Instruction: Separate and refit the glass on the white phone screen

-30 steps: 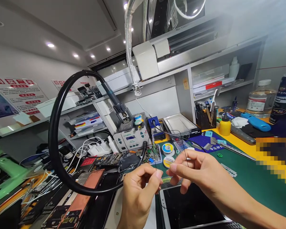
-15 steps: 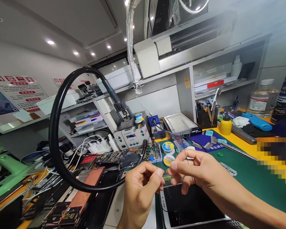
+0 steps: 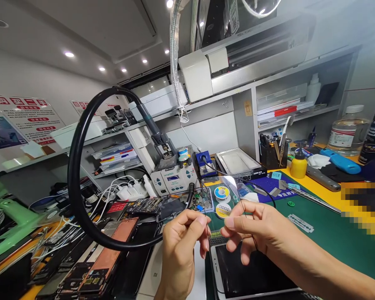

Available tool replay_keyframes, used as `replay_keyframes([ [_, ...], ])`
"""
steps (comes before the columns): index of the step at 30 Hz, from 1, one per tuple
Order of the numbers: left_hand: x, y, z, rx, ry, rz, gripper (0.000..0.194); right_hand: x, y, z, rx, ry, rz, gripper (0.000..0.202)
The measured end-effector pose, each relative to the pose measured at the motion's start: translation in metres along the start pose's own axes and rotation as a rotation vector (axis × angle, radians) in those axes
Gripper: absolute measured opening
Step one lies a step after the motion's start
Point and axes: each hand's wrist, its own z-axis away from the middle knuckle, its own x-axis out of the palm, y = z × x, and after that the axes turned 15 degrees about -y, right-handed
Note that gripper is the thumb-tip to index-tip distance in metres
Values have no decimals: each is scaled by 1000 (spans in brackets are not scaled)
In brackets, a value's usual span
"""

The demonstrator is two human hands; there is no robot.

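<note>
A thin, clear screen protector (image 3: 218, 225) with dark edges is raised and tilted in front of me, and the bench shows through it. My left hand (image 3: 185, 250) pinches its left edge between thumb and fingers. At the right edge, my right hand (image 3: 253, 227) grips it the same way, the other fingers curled loosely. Beneath both hands lies a phone (image 3: 253, 271) with a white frame and a dark screen, partly hidden by my right hand and forearm. A solder spool (image 3: 221, 193) and a round tin (image 3: 223, 210) sit just behind the protector.
A thick black hose (image 3: 73, 166) loops at left from the rework station (image 3: 175, 179). Opened phones (image 3: 108, 254) crowd the left side. On the green mat (image 3: 337, 233) lie a razor blade (image 3: 301, 223) and tweezers (image 3: 318, 200). A yellow bottle (image 3: 298, 164) stands at right.
My hands have spread slightly apart, and the protector now faces me more, with a bright glint at its top. The whole view has shifted a little.
</note>
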Motion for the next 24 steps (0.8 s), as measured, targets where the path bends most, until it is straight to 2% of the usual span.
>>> replay_keyframes([
  [10, -4, -5, 7, 44, -62, -200, 29, 9, -9, 2, 25, -37, 89, 27],
  [16, 2, -4, 11, 147, -15, -290, 27, 12, -10, 1, 20, -55, 112, 24],
  [24, 4, -5, 14, 150, -13, -287, 27, 12, -12, 3, 55, -64, 147, 28],
])
